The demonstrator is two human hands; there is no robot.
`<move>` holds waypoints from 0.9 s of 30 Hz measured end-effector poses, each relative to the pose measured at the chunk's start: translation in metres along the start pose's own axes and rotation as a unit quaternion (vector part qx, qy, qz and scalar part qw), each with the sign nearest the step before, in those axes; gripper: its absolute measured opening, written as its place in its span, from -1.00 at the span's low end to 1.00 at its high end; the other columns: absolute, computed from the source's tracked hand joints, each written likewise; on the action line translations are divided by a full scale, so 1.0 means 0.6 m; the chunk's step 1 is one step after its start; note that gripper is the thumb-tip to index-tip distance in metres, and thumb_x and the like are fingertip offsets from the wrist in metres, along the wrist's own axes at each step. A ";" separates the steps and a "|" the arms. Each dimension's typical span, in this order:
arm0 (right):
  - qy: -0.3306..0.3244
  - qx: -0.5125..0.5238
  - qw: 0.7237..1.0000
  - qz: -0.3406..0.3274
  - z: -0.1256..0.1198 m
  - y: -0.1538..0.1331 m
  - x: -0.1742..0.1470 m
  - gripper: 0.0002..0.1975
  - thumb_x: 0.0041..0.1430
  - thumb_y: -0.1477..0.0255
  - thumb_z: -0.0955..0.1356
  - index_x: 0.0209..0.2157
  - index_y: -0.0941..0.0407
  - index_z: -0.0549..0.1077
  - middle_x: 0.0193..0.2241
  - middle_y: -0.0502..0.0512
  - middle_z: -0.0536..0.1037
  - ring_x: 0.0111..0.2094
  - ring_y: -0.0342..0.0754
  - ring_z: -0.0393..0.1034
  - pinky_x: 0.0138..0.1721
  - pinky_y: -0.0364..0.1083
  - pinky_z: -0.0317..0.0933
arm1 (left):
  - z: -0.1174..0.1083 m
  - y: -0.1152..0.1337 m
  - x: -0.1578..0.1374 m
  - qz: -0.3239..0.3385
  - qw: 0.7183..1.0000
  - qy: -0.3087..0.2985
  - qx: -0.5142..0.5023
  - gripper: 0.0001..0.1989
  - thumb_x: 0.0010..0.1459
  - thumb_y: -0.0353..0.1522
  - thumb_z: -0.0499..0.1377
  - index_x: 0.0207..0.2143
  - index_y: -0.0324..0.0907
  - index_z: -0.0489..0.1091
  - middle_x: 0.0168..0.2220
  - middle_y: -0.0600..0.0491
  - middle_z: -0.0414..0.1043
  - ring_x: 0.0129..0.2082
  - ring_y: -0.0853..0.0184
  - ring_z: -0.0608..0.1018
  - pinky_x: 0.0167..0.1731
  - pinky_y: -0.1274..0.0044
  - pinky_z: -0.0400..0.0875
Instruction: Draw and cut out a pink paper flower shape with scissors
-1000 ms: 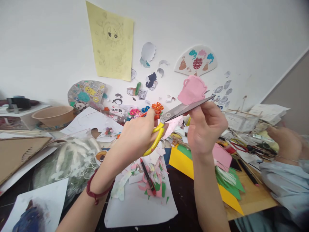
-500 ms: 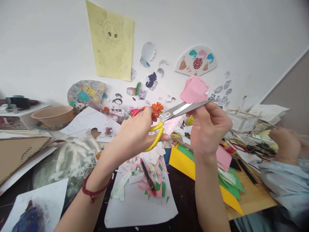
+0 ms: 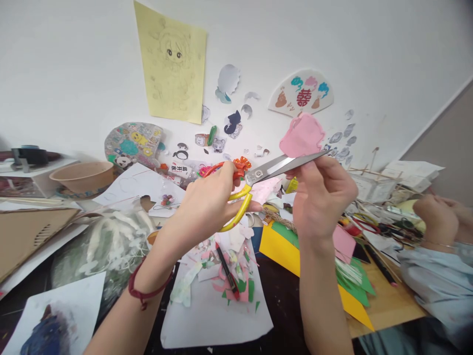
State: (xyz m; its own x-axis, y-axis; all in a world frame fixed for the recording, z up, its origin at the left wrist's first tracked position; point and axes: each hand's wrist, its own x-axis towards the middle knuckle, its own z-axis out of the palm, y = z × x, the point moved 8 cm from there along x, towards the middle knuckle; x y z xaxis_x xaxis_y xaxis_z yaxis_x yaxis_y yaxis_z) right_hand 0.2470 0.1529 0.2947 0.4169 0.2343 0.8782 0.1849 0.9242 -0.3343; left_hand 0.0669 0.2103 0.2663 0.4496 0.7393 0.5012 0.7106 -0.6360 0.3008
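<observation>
My left hand point(image 3: 216, 195) is wrapped round the handles of a pair of scissors point(image 3: 273, 168), with yellow and orange grips. The blades point right and lie nearly together along the lower edge of a piece of pink paper point(image 3: 302, 135) with a wavy outline. From below, my right hand point(image 3: 321, 195) pinches that pink paper, its thumb close to the blade tips. The fingertips behind the paper are partly hidden. Beneath my hands, a white sheet point(image 3: 218, 323) carries pink, green and white paper scraps and a dark marker point(image 3: 227, 271) with a red end.
Yellow paper point(image 3: 279, 249) and green sheets lie right of the scraps. A plastic bag point(image 3: 107, 246) with white pieces sits left, near a clay-coloured bowl point(image 3: 82, 177). Another person's hands point(image 3: 439, 219) are at far right. Drawings and a decorated fan point(image 3: 303, 93) hang on the wall.
The scissor blades have drawn closer together, and the handles with them. The pink paper has shifted slightly right and tilted. Both hands stay almost in place.
</observation>
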 end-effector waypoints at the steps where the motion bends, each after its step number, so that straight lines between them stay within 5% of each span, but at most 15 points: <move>1: -0.002 0.002 1.000 0.001 0.001 0.000 0.000 -0.97 0.09 0.51 0.45 -0.41 0.11 0.58 -0.57 -0.08 0.53 -0.53 -0.19 0.42 -0.47 -0.13 0.35 | 0.000 0.000 0.001 -0.003 1.000 0.002 -0.004 -0.53 0.17 0.11 0.05 -0.23 -0.09 0.11 -0.31 0.04 0.46 -0.43 0.22 0.49 -0.49 0.48 0.15; 27: -0.023 -0.013 1.000 -0.003 0.005 0.002 0.000 -0.91 0.10 0.52 0.46 -0.38 0.03 0.59 -0.54 -0.09 0.53 -0.51 -0.19 0.42 -0.45 -0.11 0.36 | -0.009 0.003 0.001 0.028 0.999 0.037 -0.015 -0.63 0.19 -0.02 0.09 -0.33 -0.10 0.08 -0.42 0.09 0.42 -0.49 0.29 0.43 -0.49 0.54 0.10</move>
State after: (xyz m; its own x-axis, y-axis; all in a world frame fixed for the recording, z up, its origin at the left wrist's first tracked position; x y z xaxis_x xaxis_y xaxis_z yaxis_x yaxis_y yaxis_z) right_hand 0.2445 0.1550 0.2954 0.3743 0.2438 0.8947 0.2098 0.9176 -0.3378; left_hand 0.0656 0.2082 0.2714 0.4468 0.6844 0.5762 0.6685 -0.6834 0.2934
